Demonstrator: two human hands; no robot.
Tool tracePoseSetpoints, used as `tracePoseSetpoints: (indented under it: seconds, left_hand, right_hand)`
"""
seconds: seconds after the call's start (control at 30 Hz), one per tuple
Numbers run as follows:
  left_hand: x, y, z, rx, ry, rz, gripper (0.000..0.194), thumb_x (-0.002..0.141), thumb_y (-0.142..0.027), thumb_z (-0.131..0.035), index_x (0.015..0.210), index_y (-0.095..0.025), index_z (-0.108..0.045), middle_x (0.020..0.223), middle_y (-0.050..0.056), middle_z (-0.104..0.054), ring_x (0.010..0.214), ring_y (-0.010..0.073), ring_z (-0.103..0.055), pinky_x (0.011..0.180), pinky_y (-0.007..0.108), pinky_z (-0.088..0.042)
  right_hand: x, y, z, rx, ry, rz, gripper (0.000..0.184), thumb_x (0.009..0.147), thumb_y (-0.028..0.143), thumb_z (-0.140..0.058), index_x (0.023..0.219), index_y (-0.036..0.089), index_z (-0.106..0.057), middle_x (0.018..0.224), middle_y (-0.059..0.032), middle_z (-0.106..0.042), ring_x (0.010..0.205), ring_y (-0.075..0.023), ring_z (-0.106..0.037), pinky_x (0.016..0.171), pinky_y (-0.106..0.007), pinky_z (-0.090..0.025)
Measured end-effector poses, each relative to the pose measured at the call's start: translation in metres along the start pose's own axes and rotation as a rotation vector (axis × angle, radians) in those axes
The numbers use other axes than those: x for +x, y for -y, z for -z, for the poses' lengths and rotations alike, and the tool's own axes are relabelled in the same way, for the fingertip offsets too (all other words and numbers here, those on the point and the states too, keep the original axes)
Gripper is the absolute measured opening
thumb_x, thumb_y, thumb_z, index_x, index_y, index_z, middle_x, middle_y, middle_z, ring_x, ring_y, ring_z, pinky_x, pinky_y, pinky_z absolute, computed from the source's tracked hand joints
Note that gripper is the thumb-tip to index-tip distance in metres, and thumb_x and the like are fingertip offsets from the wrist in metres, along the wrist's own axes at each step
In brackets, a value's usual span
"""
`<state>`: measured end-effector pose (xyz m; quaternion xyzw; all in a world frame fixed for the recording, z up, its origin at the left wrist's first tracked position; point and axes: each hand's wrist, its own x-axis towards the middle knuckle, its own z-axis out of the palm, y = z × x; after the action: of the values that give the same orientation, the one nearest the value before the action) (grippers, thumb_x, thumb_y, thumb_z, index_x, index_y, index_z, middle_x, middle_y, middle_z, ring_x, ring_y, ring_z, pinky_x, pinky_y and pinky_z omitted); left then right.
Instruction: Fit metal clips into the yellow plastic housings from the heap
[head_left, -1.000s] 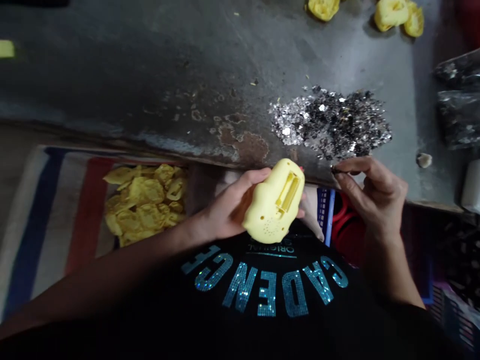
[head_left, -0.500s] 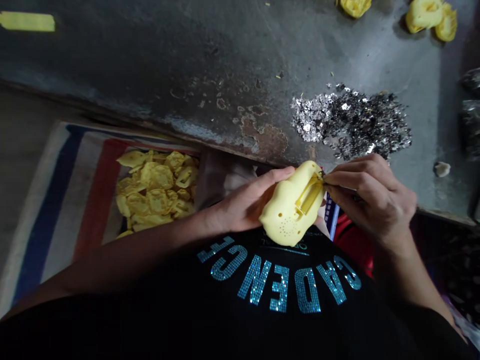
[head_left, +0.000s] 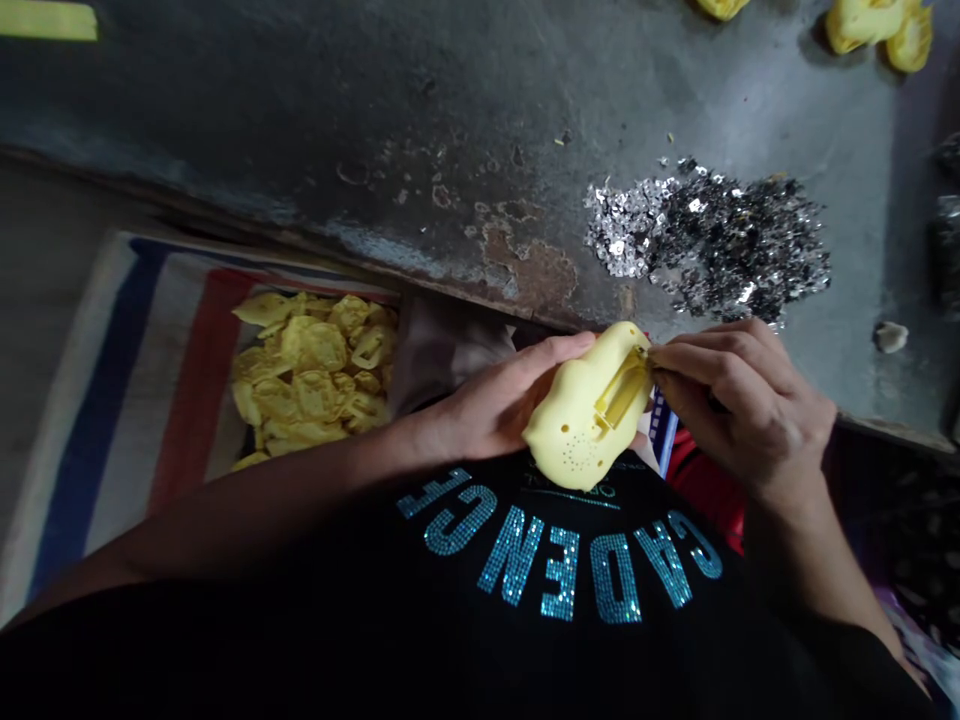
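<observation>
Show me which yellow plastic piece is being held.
The pale yellow shell with a slot, held in the left hand and touched by the right hand. The others lie on a striped cloth or the metal bench.

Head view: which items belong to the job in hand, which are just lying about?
Job in hand:
- yellow plastic casing
- left hand, holding it
- right hand, pinched at its slot

Lying about:
- silver-and-black flake pile
- yellow plastic pieces
- rust-stained metal bench
</observation>
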<state>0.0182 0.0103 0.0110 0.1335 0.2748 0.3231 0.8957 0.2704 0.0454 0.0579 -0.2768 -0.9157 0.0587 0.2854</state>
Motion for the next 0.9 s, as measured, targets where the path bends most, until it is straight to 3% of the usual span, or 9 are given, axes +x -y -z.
tracePoseSetpoints:
  seconds: [0.23,0.43,0.63,0.77,0.9]
  left_hand:
    - [0.0,-0.001,-0.007,-0.005,0.001,-0.027,0.076,0.103,-0.059,-0.08,0.165,-0.017,-0.068,0.122,0.012,-0.093,0.112,0.0289,-0.087,0.113,0.041,-0.064]
    - [-0.003,-0.002,-0.008,-0.021,-0.044,-0.028,0.07,0.101,-0.063,-0.083,0.155,-0.019,-0.077,0.119,0.011,-0.093,0.108,0.0291,-0.088,0.102,0.037,-0.067]
    - [0.0,0.003,-0.011,-0.015,-0.051,-0.136,0.065,0.102,-0.056,-0.085,0.155,-0.02,-0.077,0.129,0.012,-0.09,0.112,0.0285,-0.084,0.106,0.04,-0.067]
    - [-0.008,0.003,-0.012,0.228,-0.142,-0.252,0.068,0.102,-0.056,-0.091,0.162,-0.029,-0.076,0.124,0.006,-0.089,0.104,0.0226,-0.081,0.087,0.028,-0.063]
    - [-0.027,0.0,-0.009,0.508,-0.048,-0.329,0.078,0.105,-0.074,-0.083,0.171,-0.033,-0.072,0.103,0.003,-0.085,0.078,0.0166,-0.068,0.07,0.027,-0.05]
  right_hand:
    - [-0.007,0.006,-0.007,-0.031,-0.08,-0.051,0.037,0.104,0.003,-0.083,0.135,0.021,-0.077,0.116,-0.0099,-0.09,0.095,-0.0252,-0.083,0.086,-0.042,-0.067]
    - [-0.015,0.012,-0.014,-0.081,-0.098,-0.069,0.055,0.106,0.01,-0.083,0.155,0.034,-0.074,0.123,-0.0062,-0.092,0.097,-0.0278,-0.085,0.086,-0.047,-0.069]
    - [-0.004,0.007,-0.005,0.136,-0.078,-0.266,0.033,0.107,0.014,-0.083,0.135,0.032,-0.083,0.116,-0.0047,-0.089,0.097,-0.0235,-0.083,0.084,-0.039,-0.068]
    - [0.004,-0.008,0.002,0.374,0.09,-0.378,0.024,0.106,0.036,-0.091,0.128,0.028,-0.082,0.109,-0.0039,-0.086,0.086,-0.0203,-0.079,0.074,-0.035,-0.065]
    - [0.0,-0.01,-0.003,0.503,0.058,-0.452,0.023,0.104,0.037,-0.094,0.121,0.028,-0.082,0.104,-0.0013,-0.084,0.084,-0.0186,-0.078,0.074,-0.032,-0.064]
